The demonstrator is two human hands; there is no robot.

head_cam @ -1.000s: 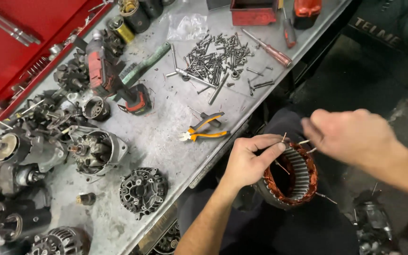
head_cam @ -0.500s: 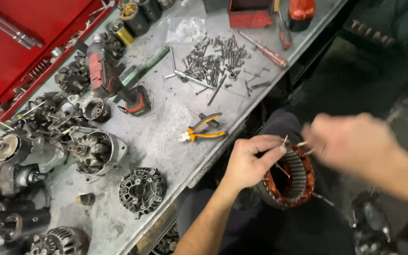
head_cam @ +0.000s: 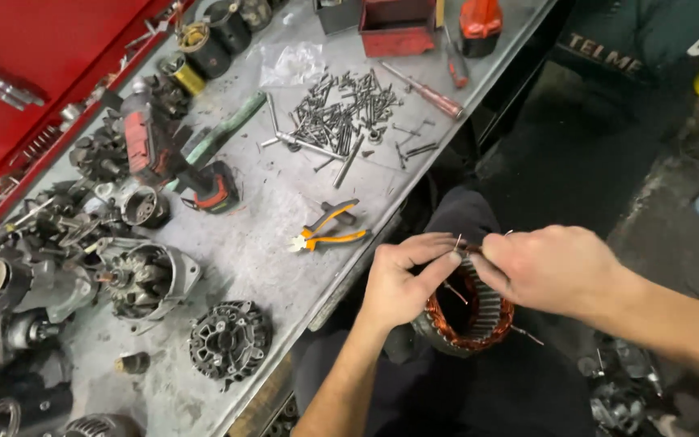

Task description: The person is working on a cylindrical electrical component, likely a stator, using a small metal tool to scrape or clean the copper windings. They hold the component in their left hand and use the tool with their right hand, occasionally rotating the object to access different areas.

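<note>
My left hand has kept its place on the stator ring, the round iron core with copper windings that sits over my lap just off the edge of the surface, thumb and forefinger pinched together on the thin wire ends at its upper rim. What has changed is my right hand: a second ago it was up and off to the right, away from the ring, and now it has come down and in, its grip closed on the same cluster of wire leads at the top of the windings, so both hands meet there, fingertips nearly touching. I judge that the work has passed from reaching to actual handling of the leads; one stiff lead still sticks out at the ring's lower right. Nothing on the surface has shifted. The orange-handled pliers lie near its edge, just beside my left hand, with a heap of long bolts and screws farther back, a red-handled screwdriver beyond them, and a red and black power tool lying on its side. Alternator housings and a black finned cover crowd the left part, under a red tool chest. The floor to my right is dark and cluttered.
</note>
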